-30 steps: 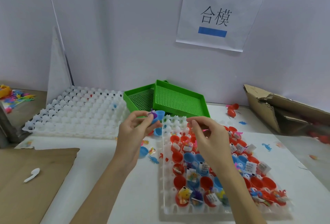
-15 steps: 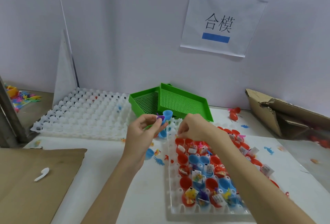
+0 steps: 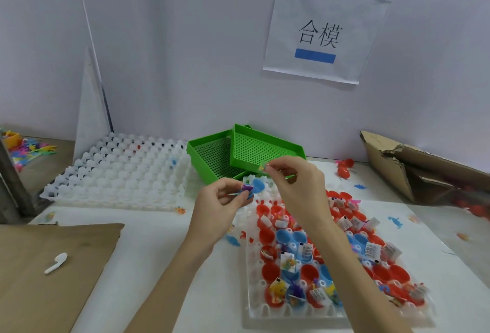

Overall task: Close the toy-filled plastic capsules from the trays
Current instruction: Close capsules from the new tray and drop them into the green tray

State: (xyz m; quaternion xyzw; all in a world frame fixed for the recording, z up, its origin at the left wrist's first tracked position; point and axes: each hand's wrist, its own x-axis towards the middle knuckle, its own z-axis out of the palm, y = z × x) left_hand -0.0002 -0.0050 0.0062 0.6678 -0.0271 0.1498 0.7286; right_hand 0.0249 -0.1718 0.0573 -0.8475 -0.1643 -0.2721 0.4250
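Table (image 3: 148, 274), white-covered, spans the lower frame; it carries everything below.

Cardboard, two pieces: one flat sheet (image 3: 39, 279) at lower left with one small white spoon-shaped piece (image 3: 55, 263) on it; one torn box (image 3: 413, 165) at the right edge, contents blurred.

Cell trays, two. Empty tray (image 3: 119, 173), translucent white, left of centre, cells almost all bare. Filled tray (image 3: 254, 303), lower right of centre, holds open capsule halves (image 3: 270, 270), red and blue, many with small toys and printed slips inside; too crowded to count exactly.

Green mesh baskets (image 3: 254, 147), two, one tilted over the other, at centre against the wall.

Wall sign (image 3: 322, 32), one, upper right, white paper with two blue tape strips.

Loose items: one red capsule (image 3: 344, 169) by the right basket; several small blue toys (image 3: 396, 222) scattered on the table; a pile of coloured toys (image 3: 29, 147) at far left.

Left hand (image 3: 220, 208), centre: fingers pinch a blue capsule half (image 3: 257, 185) with a purple toy (image 3: 246, 189) at its rim, held above the filled tray's far end.

Right hand (image 3: 297, 186), just right of it: thumb and forefinger pinch a tiny coloured piece (image 3: 262, 167), too small to identify.
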